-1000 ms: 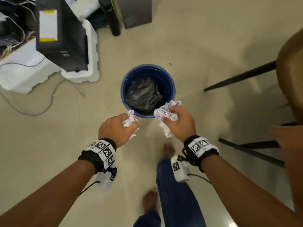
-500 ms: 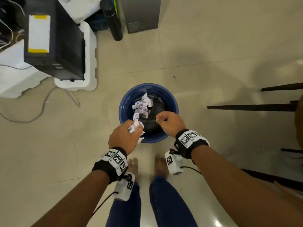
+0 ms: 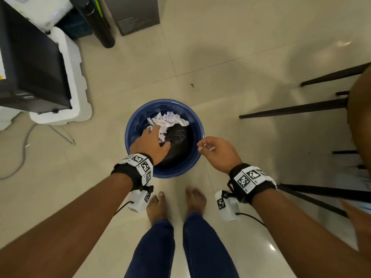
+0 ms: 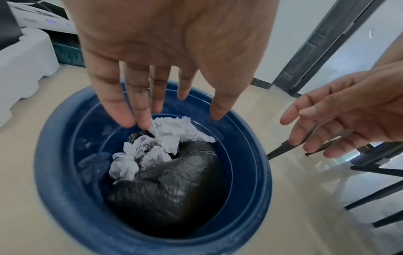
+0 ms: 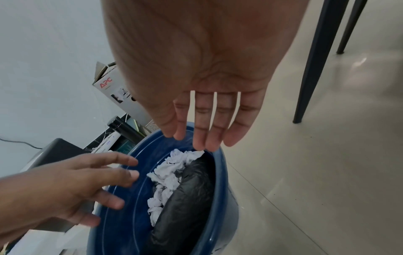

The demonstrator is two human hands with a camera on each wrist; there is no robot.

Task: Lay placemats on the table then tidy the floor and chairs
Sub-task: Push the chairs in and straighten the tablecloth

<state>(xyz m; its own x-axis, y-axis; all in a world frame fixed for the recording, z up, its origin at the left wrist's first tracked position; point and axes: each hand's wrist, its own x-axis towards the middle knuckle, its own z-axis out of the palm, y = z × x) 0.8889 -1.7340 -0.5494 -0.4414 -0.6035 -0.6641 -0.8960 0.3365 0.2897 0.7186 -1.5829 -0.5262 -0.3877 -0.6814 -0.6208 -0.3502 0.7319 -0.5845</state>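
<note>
Floor-tidying step, disposal phase. At far left, a black box [image 3: 30, 63] seated in white foam packing [image 3: 74, 81] is shown, with a grey cable [image 3: 24, 149] trailing on the tiled floor [image 3: 230, 57]. Toward the centre, a blue bin [image 3: 131, 141] is shown holding a black bag [image 3: 178, 141]; crumpled paper [image 3: 168, 119] is seen lying inside the bin, on the far side of the bag and against the bin's inner wall.

The left hand [image 3: 149, 145] is held over the bin's mouth with fingers straight and spread, nothing being grasped; in the left wrist view the fingertips [image 4: 122, 119] are seen just above the paper, and whether a fingertip touches it cannot be told. The right hand [image 3: 218, 153] is held at the bin's right rim, outside the opening, its fingers loosely extended and likewise empty, as is confirmed from the right wrist view. The paper is thus placed below and beyond the left hand and well to the left of the right hand.

At right, dark chair legs [image 3: 291, 111] are shown on the floor near the bin.

The disposal is judged to be essentially complete, the paper being released into the bin. For the next move, both hands would need to be withdrawn clear of the rim, and attention turned to any remaining litter or to the chairs at right; placemats are not shown in these views.
</note>
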